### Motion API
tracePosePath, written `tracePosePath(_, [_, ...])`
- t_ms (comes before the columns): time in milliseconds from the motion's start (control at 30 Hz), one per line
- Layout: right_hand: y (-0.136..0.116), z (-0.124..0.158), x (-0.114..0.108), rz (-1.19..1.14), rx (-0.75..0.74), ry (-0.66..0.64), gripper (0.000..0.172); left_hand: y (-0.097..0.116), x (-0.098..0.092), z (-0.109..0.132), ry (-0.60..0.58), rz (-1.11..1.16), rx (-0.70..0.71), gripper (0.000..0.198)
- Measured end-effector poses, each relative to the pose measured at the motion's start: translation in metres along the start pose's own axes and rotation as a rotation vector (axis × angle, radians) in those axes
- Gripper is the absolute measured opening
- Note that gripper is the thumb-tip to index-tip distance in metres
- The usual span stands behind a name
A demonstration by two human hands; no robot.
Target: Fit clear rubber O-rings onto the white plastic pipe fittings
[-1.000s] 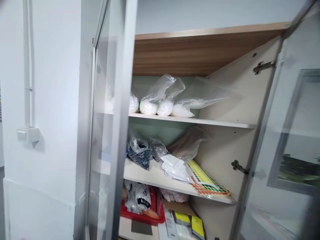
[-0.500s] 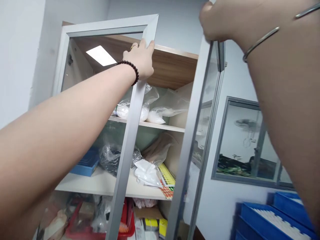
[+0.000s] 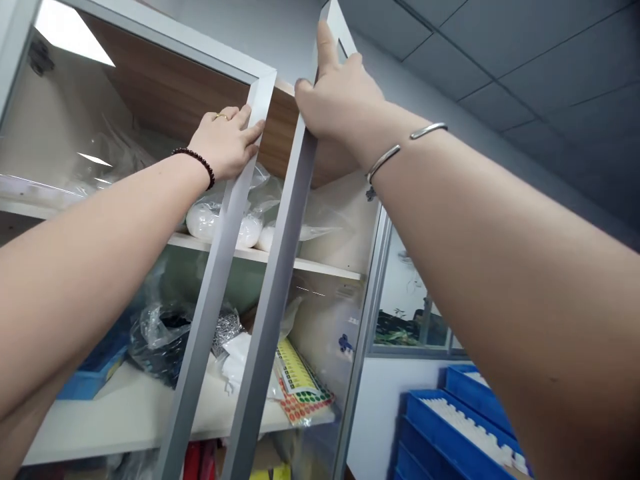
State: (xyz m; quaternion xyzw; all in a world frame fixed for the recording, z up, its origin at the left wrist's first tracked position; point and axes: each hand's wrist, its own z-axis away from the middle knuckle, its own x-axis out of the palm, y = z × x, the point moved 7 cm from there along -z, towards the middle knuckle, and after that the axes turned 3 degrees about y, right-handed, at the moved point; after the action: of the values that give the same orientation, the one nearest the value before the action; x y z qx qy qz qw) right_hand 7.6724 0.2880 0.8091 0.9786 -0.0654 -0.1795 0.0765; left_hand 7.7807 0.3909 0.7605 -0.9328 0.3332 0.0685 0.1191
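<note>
A glass cabinet (image 3: pixel 170 400) stands before me with two silver-framed doors, both partly ajar. My left hand (image 3: pixel 223 143) presses the upper edge of the left door frame (image 3: pixel 215 287), its fingers stretched and spread over the metal. Higher up, my right hand (image 3: pixel 345 90) grips the top corner of the right door frame (image 3: pixel 275 280), thumb on the near edge and one finger pointing upward. A narrow gap separates the two door edges. White-filled plastic bags (image 3: pixel 205 220) sit on the upper shelf behind the glass.
On the middle shelf lie a clear bag of dark items (image 3: pixel 163 343), a blue tray (image 3: pixel 93 377), white packets (image 3: pixel 237 360) and yellow label sheets (image 3: pixel 296 367). Stacked blue bins (image 3: pixel 425 427) stand at the lower right, below a window (image 3: pixel 410 307).
The right door has swung inward with my right hand, narrowing the gap between the doors. My left hand stays at the left door's edge. The view has shifted closer and rightward.
</note>
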Motion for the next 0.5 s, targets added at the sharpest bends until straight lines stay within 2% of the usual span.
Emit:
tracePosePath(67, [-0.003, 0.001, 0.009, 0.03, 0.023, 0.047, 0.06, -0.005, 0.009, 0.008, 0.016, -0.011, 0.018, 0.068])
tracePosePath(200, [-0.015, 0.001, 0.028, 0.066, -0.065, 0.143, 0.057, -0.012, 0.024, 0.021, 0.071, 0.023, 0.016, 0.065])
tracePosePath(367, [-0.02, -0.005, 0.052, 0.021, -0.049, 0.247, 0.059, -0.023, 0.034, 0.026, 0.102, -0.015, 0.006, 0.059])
tracePosePath(500, [-0.023, -0.013, 0.078, 0.019, 0.011, 0.224, 0.059, -0.024, 0.035, 0.027, 0.133, -0.127, 0.038, 0.059])
